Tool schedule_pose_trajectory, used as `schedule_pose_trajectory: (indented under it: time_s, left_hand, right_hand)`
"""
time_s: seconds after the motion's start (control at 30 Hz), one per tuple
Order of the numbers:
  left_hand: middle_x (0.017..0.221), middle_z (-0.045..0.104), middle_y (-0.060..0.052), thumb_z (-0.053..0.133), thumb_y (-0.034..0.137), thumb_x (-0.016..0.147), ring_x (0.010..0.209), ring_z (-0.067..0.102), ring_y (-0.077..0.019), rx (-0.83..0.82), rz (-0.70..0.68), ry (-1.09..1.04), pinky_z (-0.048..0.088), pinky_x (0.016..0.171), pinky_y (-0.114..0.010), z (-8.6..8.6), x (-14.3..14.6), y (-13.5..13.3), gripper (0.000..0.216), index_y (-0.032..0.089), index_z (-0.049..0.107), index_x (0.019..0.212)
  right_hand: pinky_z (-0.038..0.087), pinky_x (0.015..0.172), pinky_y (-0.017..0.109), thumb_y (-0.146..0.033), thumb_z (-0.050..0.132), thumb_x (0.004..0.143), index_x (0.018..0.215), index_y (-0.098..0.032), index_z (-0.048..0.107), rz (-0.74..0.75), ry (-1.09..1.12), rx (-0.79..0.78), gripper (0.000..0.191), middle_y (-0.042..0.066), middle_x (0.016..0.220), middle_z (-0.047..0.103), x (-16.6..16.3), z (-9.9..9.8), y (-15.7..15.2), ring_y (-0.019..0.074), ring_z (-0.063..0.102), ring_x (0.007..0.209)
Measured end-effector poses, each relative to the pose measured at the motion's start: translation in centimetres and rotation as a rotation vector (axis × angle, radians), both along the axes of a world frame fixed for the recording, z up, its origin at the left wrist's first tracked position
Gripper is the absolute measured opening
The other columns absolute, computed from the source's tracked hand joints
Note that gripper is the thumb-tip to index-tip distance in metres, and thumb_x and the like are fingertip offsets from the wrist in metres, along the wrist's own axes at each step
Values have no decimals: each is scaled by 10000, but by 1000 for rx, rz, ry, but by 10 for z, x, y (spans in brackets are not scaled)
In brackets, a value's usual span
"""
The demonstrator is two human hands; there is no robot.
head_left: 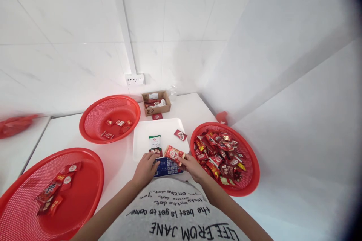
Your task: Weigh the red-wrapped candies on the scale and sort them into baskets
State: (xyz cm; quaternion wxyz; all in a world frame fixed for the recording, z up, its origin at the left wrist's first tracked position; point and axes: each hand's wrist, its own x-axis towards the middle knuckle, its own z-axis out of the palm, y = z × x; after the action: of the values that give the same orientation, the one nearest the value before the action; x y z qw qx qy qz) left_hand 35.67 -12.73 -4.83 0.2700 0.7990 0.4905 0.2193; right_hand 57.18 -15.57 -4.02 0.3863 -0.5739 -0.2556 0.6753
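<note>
My right hand (192, 168) pinches a red-and-gold snack packet (174, 153) by its right end, over the front edge of a scale's white tray (141, 131). My left hand (144, 167) is at the tray's front left, thumb and fingers apart, beside a dark red packet (156, 152); whether it touches that packet I cannot tell. Just behind lies a white-and-green packet (155, 141). Another dark red packet (180, 134) rests on the tray's right side. Below the tray shows the scale's blue keypad (169, 167), partly covered by my left hand.
At right, a red basket (256, 169) holds a heap of wrapped packets. Two more red baskets, one at back left (85, 120) and one at front left (97, 165), contain several packets each. A cardboard box (158, 110) with packets stands behind the scale, near the wall.
</note>
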Motion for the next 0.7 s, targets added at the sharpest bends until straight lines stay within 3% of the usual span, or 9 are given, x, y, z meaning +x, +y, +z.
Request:
schedule_pose_trajectory:
  time_s: [0.17, 0.33, 0.5, 0.6, 0.7]
  left_hand:
    - [1111, 574, -87, 466, 242, 837, 1061, 494, -241, 104, -34, 79, 430, 915, -413, -6, -6, -1, 237, 197, 591, 1033]
    - [1141, 560, -110, 490, 222, 814, 1081, 490, -253, 113, -51, 117, 426, 937, -426, -18, -8, -3, 264, 179, 591, 1054]
    - [1216, 521, -117, 522, 223, 784, 1138, 461, -276, 107, -82, 132, 402, 970, -456, -30, -5, -1, 323, 190, 585, 1099]
    - [1247, 498, -114, 528, 219, 778, 1180, 429, -283, 96, -113, 128, 391, 980, -470, -33, -2, 0, 339, 201, 575, 1113]
    - [1266, 483, -111, 538, 202, 769, 1200, 409, -284, 89, -142, 150, 373, 995, -478, -33, 4, 2, 362, 202, 557, 1130]
  right_hand:
    - [468, 683, 271, -410, 633, 702, 1065, -229, 568, 11, -52, 11, 410, 39, 981, 631, 1, -1, 2, 122, 582, 741]
    - [471, 648, 303, -331, 538, 755, 1318, -232, 343, 11, -302, 49, 604, 118, 1313, 441, 3, -1, 6, 133, 581, 750]
    - [431, 892, 379, -280, 473, 761, 1240, -144, 465, 125, -737, 273, 498, 135, 1279, 471, 10, -12, 15, 205, 556, 977]
    - [302, 1036, 408, -289, 454, 783, 1233, -170, 486, 206, -993, 423, 466, 114, 1334, 426, 14, -17, 25, 240, 388, 1227]
    - [213, 1085, 409, -307, 443, 810, 1295, -180, 427, 318, -1133, 480, 502, 101, 1427, 309, 15, -18, 37, 245, 224, 1332]
